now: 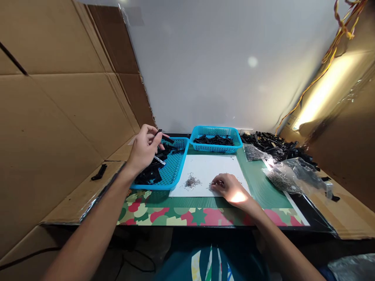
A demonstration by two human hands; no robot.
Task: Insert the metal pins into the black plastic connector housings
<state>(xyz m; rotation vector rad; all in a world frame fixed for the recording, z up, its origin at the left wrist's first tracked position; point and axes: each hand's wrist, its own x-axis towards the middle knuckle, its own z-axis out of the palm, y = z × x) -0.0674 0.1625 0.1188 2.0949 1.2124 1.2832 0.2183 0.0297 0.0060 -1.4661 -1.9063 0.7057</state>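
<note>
My left hand (pixel 146 144) is above the left blue basket (pixel 175 173), its fingers closed on a slim black plastic part (pixel 167 139). Black parts (pixel 149 174) lie heaped in that basket under the hand. On the white paper (pixel 205 166) rests my right hand (pixel 227 185), fingertips pinched together at the sheet. Whatever is between those fingertips is too small to make out. To the left of it, a pile of tiny metal pieces, like small springs or pins (pixel 191 181), sits on the paper.
Behind the paper stands a second blue basket (pixel 216 149) with black parts. At the right are a large heap of black parts (pixel 275 146) and clear bags (pixel 283 181) of small metal pieces. Cardboard walls (pixel 58 117) flank the table. One black part (pixel 99 172) lies far left.
</note>
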